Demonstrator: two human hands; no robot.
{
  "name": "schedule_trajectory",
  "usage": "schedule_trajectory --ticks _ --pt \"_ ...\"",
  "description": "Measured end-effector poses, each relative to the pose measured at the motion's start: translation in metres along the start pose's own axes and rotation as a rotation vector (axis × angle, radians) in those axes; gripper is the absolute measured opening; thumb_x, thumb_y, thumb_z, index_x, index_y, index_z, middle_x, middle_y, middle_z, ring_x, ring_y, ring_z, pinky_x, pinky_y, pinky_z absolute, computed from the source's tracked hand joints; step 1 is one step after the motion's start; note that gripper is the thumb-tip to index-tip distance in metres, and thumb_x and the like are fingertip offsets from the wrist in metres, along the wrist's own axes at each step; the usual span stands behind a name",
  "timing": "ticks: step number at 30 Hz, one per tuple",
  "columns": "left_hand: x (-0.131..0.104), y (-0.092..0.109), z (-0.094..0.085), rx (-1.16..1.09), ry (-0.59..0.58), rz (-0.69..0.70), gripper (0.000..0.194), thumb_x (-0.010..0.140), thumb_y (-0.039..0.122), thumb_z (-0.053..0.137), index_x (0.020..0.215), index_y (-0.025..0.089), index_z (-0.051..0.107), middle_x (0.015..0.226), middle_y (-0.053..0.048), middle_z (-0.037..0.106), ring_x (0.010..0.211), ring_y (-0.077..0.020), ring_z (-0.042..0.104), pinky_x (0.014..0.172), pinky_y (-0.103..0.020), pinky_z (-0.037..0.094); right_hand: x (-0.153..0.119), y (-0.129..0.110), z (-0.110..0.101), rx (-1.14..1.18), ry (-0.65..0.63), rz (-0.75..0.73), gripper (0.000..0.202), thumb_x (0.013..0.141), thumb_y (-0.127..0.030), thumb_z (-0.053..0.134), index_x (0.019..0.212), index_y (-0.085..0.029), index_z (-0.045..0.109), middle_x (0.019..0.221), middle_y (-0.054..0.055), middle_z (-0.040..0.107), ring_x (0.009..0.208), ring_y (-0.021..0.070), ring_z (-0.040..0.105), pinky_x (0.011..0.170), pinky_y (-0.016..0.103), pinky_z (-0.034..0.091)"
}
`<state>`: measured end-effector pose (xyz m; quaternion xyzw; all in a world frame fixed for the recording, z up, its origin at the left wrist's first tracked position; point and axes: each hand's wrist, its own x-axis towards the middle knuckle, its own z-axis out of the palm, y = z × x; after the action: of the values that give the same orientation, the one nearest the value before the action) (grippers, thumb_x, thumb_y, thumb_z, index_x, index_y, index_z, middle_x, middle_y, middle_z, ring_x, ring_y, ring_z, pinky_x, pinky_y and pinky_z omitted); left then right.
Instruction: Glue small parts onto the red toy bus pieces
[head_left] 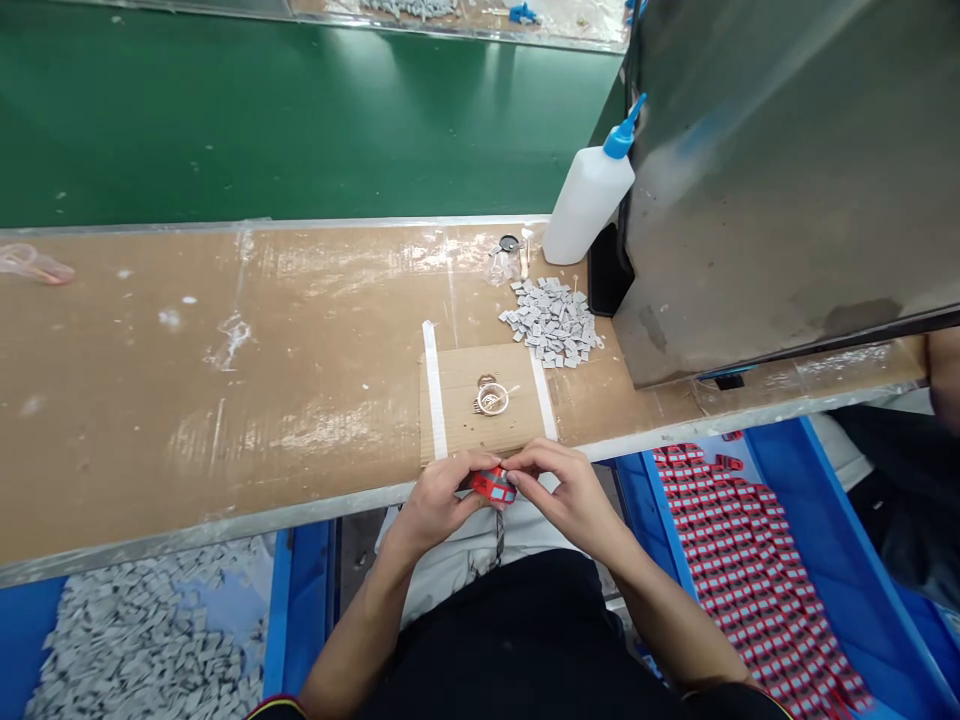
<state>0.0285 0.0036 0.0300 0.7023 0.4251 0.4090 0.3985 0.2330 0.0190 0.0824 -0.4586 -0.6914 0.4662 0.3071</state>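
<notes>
Gripping red pc [493, 486] w/ L hand [442, 500], partly hidden by fingers [480, 461].

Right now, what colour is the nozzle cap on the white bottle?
Blue, clearest in the head view.

bottle [589, 205]: white, blue cap | conveyor [300, 125]: plain green

Bright light makes shiny white spots on the counter's [322, 300] back edge; the picture looks mostly clear.
</notes>
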Motion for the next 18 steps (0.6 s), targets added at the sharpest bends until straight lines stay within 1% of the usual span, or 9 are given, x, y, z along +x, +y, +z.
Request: schedule_trajectory --ticks 3,5,9,12,15,18 --pt "-0.0006 -0.0017 0.0017 0.013 0.029 0.079 0.020 0.088 0.026 0.077 0.107 0.020 0.071 0.103 -0.010 0.083 0.097 -0.0246 0.081 0.086 -0.034 0.066 0.0000 0.0026 0.0022 0.026 0.025 0.003 0.011 0.097 -0.024 0.064 0.091 -0.020 0.072 0.087 0.005 0.071 0.078 0.0175 0.066 0.069 0.028 0.052" --pt "-0.0012 -0.0022 0.0027 0.042 0.030 0.111 0.016 0.091 0.024 0.074 0.106 0.020 0.071 0.103 -0.010 0.083 0.098 -0.0246 0.080 0.086 -0.033 0.066 -0.0009 0.0019 0.0033 -0.003 0.030 -0.033 0.011 0.098 -0.021 0.062 0.091 -0.020 0.070 0.087 0.005 0.068 0.078 0.0172 0.065 0.070 0.028 0.052" --pt "-0.0023 -0.0010 0.0023 0.104 -0.025 0.057 0.015 0.092 0.024 0.072 0.107 0.021 0.071 0.103 -0.010 0.083 0.096 -0.0244 0.081 0.085 -0.033 0.066 -0.0026 -0.0033 0.0008 -0.147 -0.060 -0.126 0.014 0.100 -0.017 0.053 0.093 -0.020 0.065 0.082 0.004 0.059 0.075 0.0167 0.059 0.068 0.028 0.047" --pt "-0.0017 0.0010 0.0000 0.122 -0.046 0.063 0.012 0.095 0.022 0.068 0.106 0.020 0.071 0.103 -0.010 0.083 0.096 -0.0236 0.080 0.085 -0.032 0.065 -0.0031 -0.0063 -0.0010 -0.198 -0.115 -0.126 0.015 0.099 -0.015 0.051 0.090 -0.020 0.062 0.081 0.002 0.055 0.072 0.0161 0.054 0.065 0.027 0.043" --pt "0.0007 0.0024 -0.0016 0.109 -0.077 0.131 0.011 0.098 0.018 0.062 0.103 0.020 0.071 0.101 -0.009 0.083 0.097 -0.0220 0.080 0.086 -0.032 0.064 -0.0025 -0.0051 -0.0004 -0.176 -0.119 -0.109 0.019 0.098 -0.014 0.051 0.082 -0.020 0.058 0.077 0.001 0.051 0.069 0.0154 0.051 0.063 0.027 0.041" --pt "0.0037 0.0022 -0.0013 0.133 -0.048 0.243 0.014 0.100 0.020 0.059 0.109 0.020 0.071 0.097 -0.010 0.083 0.094 -0.0214 0.080 0.083 -0.031 0.064 -0.0001 0.0003 -0.0011 -0.063 -0.121 -0.075 0.017 0.098 -0.017 0.054 0.081 -0.020 0.059 0.076 0.001 0.053 0.071 0.0151 0.053 0.065 0.027 0.044"
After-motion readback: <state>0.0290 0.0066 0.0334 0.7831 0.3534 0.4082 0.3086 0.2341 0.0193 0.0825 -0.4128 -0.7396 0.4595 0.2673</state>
